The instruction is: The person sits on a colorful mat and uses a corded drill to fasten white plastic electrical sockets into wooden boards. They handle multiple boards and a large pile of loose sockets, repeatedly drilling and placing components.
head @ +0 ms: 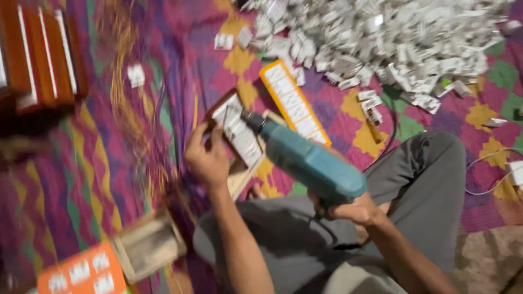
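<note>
Right hand [354, 209] closed around the grip of a teal electric drill [308, 158], its chuck and bit angled up and to the left onto a small stack of white printed cards [242, 136]. Left hand [207, 160] closed lightly on the near edge of that stack, fingers spread over it, pressing it against a wooden block [245, 174] that lies on the patterned floor mat [98, 179]. The stack sits just ahead of the person's folded knee in grey trousers [414, 174].

Handling, as judged: the drill looks rigid and fairly heavy, nose-weighted, best held at the pistol grip where it is now. The cards look light, thin and liable to fan or slide, so they are best pinned flat near the edges, clear of the bit.

Beside the stack lies an orange-bordered strip of cards [294, 103]. A large heap of loose white cards [392, 38] fills the upper right. A white cable [490, 174] crosses the mat at right. Orange-brown boxes [41, 54] stand at upper left, and a pale block [150, 245] lies at lower left.
</note>
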